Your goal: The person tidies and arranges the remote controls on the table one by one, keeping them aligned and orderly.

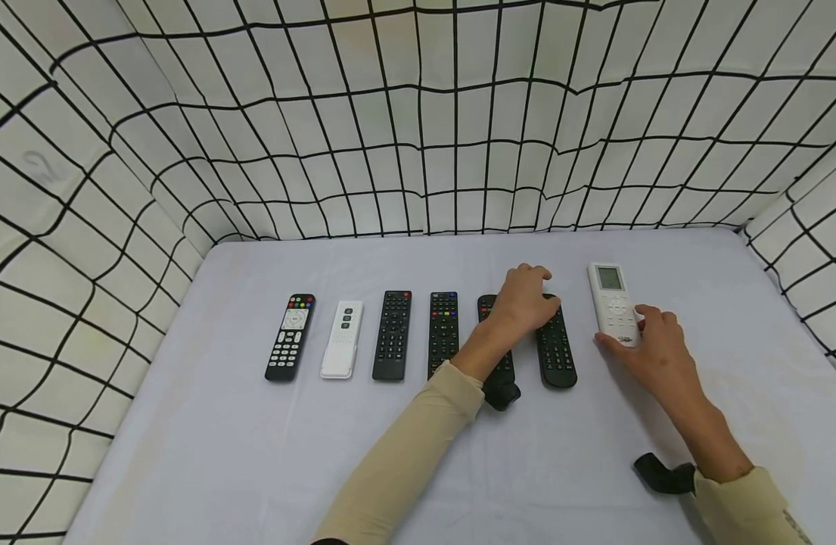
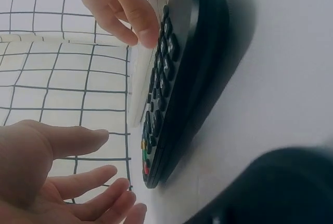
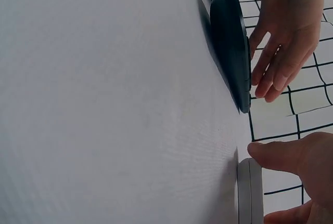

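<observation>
My right hand point(image 1: 663, 363) pinches the lower end of a white remote control with a small screen point(image 1: 610, 303), thumb on its left edge and fingers on its right. That remote lies flat on the white cloth. Over the upper ends of two black remotes hovers my left hand point(image 1: 523, 299), its fingers loosely bent and holding nothing. The nearer of these is a black remote point(image 1: 557, 352) with rounded ends; the other black remote point(image 1: 486, 304) is partly hidden by my left forearm. In the left wrist view, the left hand point(image 2: 67, 177) shows spread fingers beside the black remote's buttons.
Further left in the row lie a black remote point(image 1: 443, 325), another black remote point(image 1: 393, 337), a white remote point(image 1: 343, 341) and a black remote with a white button pad point(image 1: 290, 337). Black-gridded white walls point(image 1: 418, 113) enclose the back and sides of the table point(image 1: 220, 454).
</observation>
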`<action>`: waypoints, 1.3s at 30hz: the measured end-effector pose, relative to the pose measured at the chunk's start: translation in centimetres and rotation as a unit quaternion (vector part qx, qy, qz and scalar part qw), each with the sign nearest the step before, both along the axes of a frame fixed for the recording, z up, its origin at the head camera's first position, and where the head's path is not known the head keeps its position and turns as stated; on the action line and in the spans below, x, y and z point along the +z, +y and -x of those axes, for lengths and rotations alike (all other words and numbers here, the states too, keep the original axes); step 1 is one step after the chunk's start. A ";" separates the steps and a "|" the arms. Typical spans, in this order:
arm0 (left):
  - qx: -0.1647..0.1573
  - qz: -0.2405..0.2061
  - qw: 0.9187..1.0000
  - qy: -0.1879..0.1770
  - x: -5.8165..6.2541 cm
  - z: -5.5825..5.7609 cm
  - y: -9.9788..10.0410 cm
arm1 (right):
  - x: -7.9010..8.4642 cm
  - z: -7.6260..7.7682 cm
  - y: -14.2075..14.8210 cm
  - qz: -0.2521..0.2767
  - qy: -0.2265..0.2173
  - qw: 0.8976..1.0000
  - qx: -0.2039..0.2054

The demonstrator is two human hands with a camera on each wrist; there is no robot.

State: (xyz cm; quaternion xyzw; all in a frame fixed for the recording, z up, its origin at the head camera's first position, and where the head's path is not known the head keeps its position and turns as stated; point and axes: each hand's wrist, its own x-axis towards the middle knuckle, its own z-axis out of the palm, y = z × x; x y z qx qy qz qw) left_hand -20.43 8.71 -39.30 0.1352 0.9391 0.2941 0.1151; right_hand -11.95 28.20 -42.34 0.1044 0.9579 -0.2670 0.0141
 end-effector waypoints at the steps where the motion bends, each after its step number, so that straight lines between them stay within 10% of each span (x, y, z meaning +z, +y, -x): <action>1: 0.000 0.006 1.000 0.000 0.0 0.1 0.1 | 0.0 0.0 0.0 0.002 0.000 1.000 0.001; 39: -0.025 0.169 0.985 -0.009 0.2 1.7 1.6 | -0.6 0.3 1.5 0.002 0.067 0.994 0.082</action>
